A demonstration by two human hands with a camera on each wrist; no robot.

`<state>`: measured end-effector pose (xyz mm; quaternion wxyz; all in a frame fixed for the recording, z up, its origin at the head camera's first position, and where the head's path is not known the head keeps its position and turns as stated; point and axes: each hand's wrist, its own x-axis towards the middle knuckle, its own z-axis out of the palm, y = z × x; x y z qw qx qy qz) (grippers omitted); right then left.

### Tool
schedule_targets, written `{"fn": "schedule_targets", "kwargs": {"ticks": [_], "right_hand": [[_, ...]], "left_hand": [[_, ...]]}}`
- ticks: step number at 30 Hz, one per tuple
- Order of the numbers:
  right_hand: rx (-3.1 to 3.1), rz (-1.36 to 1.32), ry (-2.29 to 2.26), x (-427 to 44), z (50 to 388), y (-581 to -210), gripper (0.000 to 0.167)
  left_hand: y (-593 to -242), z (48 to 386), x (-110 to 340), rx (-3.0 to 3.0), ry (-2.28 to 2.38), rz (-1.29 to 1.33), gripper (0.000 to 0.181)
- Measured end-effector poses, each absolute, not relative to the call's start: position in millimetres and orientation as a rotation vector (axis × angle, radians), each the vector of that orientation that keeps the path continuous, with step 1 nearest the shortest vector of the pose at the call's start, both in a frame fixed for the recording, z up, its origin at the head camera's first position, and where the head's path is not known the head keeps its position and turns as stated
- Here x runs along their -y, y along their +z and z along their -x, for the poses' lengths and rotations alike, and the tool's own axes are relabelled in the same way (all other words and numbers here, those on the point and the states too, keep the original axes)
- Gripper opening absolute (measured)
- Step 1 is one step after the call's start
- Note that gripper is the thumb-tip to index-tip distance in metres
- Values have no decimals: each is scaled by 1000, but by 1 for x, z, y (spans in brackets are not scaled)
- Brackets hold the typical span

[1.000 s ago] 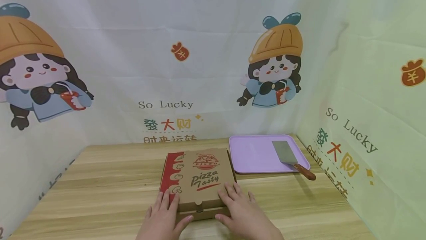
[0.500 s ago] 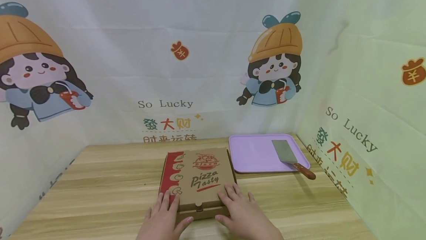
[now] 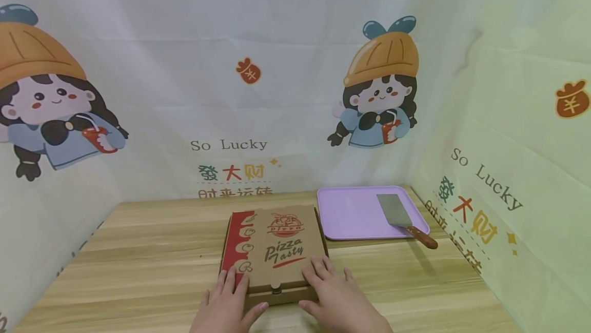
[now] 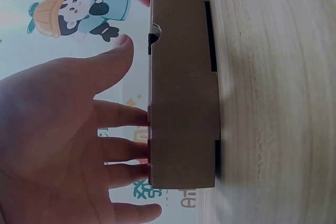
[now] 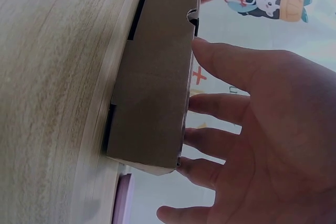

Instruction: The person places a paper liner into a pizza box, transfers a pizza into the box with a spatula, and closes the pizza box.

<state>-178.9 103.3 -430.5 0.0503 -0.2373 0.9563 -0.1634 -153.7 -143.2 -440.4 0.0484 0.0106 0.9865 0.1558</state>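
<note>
A closed cardboard pizza box (image 3: 286,251), brown with a red strip down its left side, lies flat on the wooden table. The left hand (image 3: 226,302) rests its fingertips on the lid's front left corner, fingers extended. On the front right part of the lid lie the fingertips of the right hand (image 3: 341,297), also extended. Both wrist views show the box's front wall, in the left wrist view (image 4: 181,93) beside the left hand's spread fingers. In the right wrist view the right thumb (image 5: 226,59) is near the lid's front edge. Neither hand curls round anything.
Behind and right of the box sits a purple tray (image 3: 346,215). A spatula (image 3: 394,212) with a wooden handle lies across it, its handle over the tray's front rim. Printed cloth (image 3: 295,117) hangs behind and on the sides of the table (image 3: 138,261).
</note>
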Motion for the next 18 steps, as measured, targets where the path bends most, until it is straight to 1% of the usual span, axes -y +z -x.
{"fn": "schedule_targets", "kwargs": {"ticks": [18], "right_hand": [[-2890,712,-488,-103,181,-433,70]], "left_hand": [[-441,153,142,-2993,480,-21,86]]}}
